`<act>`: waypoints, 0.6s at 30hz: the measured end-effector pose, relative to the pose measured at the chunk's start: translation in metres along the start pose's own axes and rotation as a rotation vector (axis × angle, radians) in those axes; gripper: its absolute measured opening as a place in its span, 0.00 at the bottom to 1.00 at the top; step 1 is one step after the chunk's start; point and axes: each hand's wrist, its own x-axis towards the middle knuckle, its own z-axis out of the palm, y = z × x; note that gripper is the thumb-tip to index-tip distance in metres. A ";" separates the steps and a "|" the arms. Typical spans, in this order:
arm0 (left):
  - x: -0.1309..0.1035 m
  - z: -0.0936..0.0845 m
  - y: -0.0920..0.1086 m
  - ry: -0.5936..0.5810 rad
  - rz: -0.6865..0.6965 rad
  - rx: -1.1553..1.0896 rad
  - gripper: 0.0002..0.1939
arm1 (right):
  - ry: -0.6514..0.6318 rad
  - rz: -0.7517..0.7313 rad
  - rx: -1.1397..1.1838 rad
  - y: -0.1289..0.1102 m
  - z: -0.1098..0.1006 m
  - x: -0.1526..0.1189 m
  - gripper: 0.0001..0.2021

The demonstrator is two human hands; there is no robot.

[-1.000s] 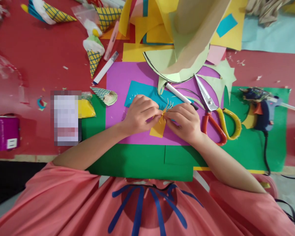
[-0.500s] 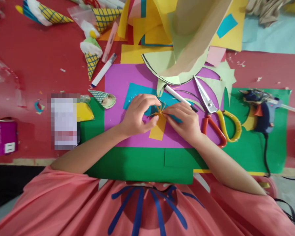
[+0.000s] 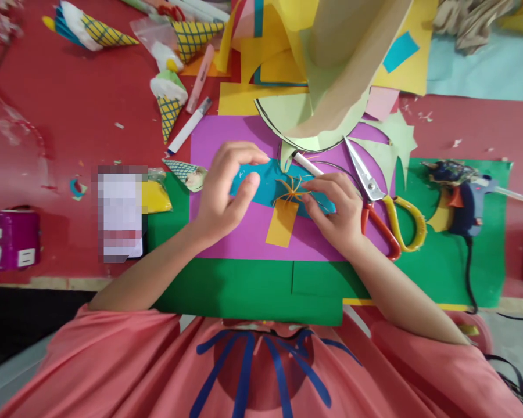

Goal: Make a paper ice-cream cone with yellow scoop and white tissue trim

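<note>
My left hand (image 3: 229, 194) is raised over the purple sheet (image 3: 226, 244), thumb and fingers apart, holding nothing. My right hand (image 3: 337, 209) has its thumb and fingertips close beside a small orange spidery piece with thin strands (image 3: 291, 188); whether the fingertips grip a strand is too small to tell. This piece lies over the blue paper (image 3: 257, 183), just above an orange paper strip (image 3: 282, 223). A white marker with a black end (image 3: 309, 165) lies partly behind my right hand.
Open scissors (image 3: 372, 188) lie right of my right hand. Farther right is a blue glue gun (image 3: 468, 206) on green paper. Pale green cut paper (image 3: 287, 113) stands above. Small paper cones (image 3: 169, 113), a pink marker (image 3: 200, 78) and a blurred-out white object (image 3: 119, 215) are at the left.
My left hand has moved left and up, away from the orange piece, and its fingers have spread. My right hand has shifted slightly right. The orange piece now shows more fully between the hands.
</note>
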 end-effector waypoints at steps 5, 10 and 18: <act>0.003 -0.039 0.014 -0.082 -0.185 0.112 0.06 | -0.065 -0.100 -0.081 0.001 0.008 -0.003 0.07; -0.006 -0.067 0.017 -0.174 -0.255 0.439 0.14 | -0.092 -0.070 -0.087 0.000 0.012 0.000 0.05; -0.003 -0.093 0.018 -0.429 -0.308 0.827 0.33 | -0.049 -0.107 -0.041 0.000 0.007 0.001 0.05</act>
